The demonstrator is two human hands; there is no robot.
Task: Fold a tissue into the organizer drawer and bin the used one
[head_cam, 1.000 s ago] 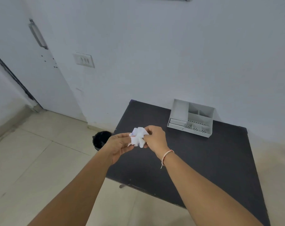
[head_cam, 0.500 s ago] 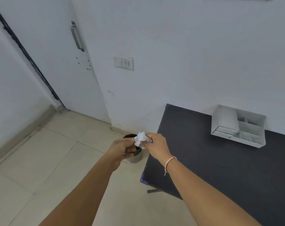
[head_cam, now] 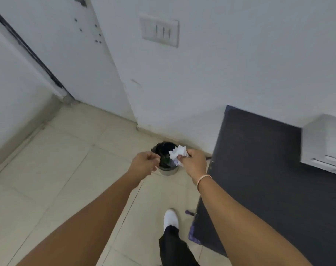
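Low in the frame, one white shoe of mine. At centre, my right hand pinches one crumpled tissue over the one black bin; my left hand is loosely curled, empty. One blurred white organizer at right edge; no readable writing.

The wall was plain white and evenly lit. A switch plate was mounted on it, up high. To its left stood a white door, showing several small screw holes and a dark strip along its frame. The floor was laid in pale beige tiles with thin grout lines. A dark table stood against the wall at the right, its near corner blurred.
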